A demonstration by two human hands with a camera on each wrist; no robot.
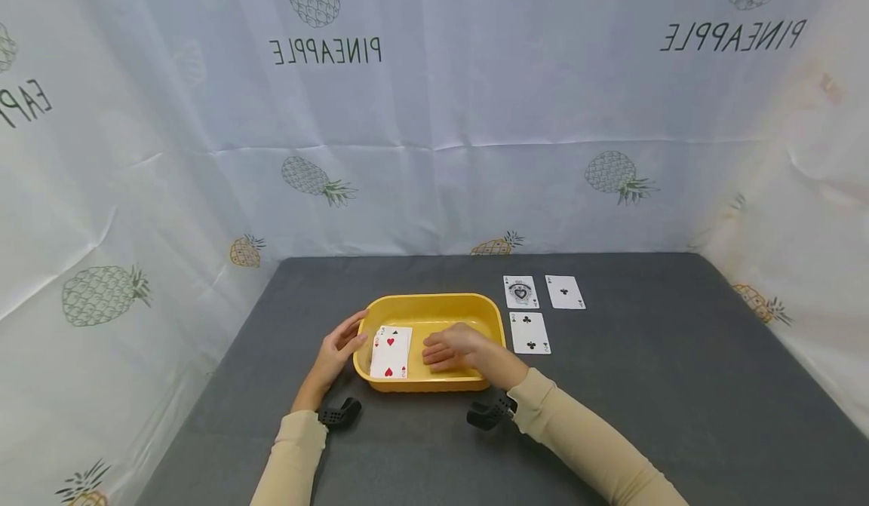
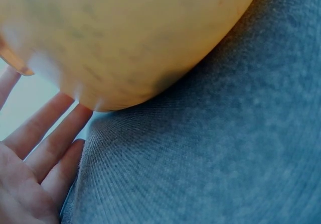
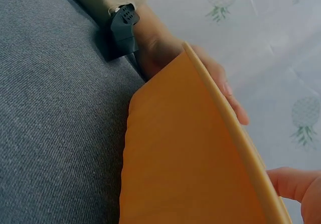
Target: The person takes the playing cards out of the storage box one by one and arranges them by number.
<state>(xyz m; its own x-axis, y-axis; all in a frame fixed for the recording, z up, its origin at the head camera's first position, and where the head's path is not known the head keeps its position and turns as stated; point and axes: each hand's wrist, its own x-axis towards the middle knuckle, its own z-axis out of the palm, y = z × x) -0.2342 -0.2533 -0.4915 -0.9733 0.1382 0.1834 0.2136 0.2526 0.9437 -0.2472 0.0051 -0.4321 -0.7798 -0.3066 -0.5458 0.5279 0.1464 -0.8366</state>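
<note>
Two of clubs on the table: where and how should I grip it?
The two of clubs is probably best pinched by its near right corner, from that side: it lies flat, with the yellow tray close on its left and another card just beyond its far edge.

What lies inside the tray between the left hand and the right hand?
In the head view, playing cards and then a bare strip of yellow tray.
</note>
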